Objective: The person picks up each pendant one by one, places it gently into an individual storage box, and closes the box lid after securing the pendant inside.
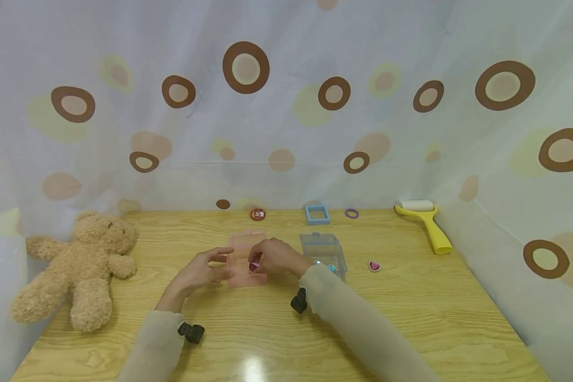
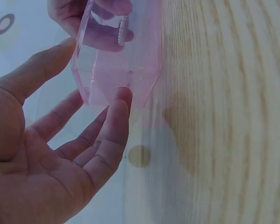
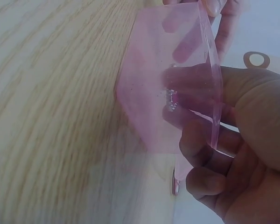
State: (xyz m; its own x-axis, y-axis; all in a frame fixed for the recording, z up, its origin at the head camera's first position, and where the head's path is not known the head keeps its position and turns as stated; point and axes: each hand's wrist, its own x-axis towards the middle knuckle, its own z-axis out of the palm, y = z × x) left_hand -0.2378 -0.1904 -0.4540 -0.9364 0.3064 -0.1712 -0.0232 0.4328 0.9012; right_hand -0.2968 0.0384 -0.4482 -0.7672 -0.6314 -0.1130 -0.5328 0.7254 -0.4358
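A clear pink box [image 1: 246, 281] with its lid raised stands on the table in front of me. My right hand [image 1: 278, 255] reaches into it from above. Between its thumb and fingers it pinches a dark pink gem [image 1: 253, 266]. Through the pink wall [image 3: 149, 60] in the right wrist view, a beaded, glittering edge of the gem [image 3: 171, 99] shows. At the box's left side is my left hand [image 1: 201, 271], its fingers spread and slightly bent. In the left wrist view those fingers [image 2: 114, 126] are at the box's end; whether they press it I cannot tell.
A clear grey-blue box [image 1: 341, 260] with blue gems is right of the pink one. Nearby lie a pink heart gem [image 1: 374, 266], purple ring [image 1: 352, 213], blue square frame [image 1: 317, 223] and red round badge [image 1: 257, 214]. A teddy bear [image 1: 83, 265] lies left, a yellow-handled lint roller [image 1: 432, 228] right.
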